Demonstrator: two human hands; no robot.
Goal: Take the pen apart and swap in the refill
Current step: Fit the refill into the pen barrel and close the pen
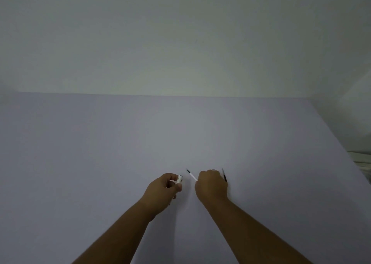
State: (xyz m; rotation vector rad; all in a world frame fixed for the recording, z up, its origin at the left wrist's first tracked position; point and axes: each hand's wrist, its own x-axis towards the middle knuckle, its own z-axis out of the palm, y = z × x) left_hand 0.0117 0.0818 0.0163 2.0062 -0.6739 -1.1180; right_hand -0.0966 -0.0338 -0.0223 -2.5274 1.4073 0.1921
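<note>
My left hand point(163, 188) is closed around a white pen barrel point(179, 179), whose open end pokes out between thumb and fingers. My right hand point(210, 184) pinches a thin white refill point(192, 175) with a dark tip that points up and to the left, away from the barrel. A second, dark refill point(224, 175) lies on the table just right of my right hand, partly hidden behind it. The two hands are a short gap apart.
A pale grey table point(120, 153) fills the lower half of the view, ending at a plain wall at the back. Its right edge slants down past a pale stacked object point(363, 161) at the far right.
</note>
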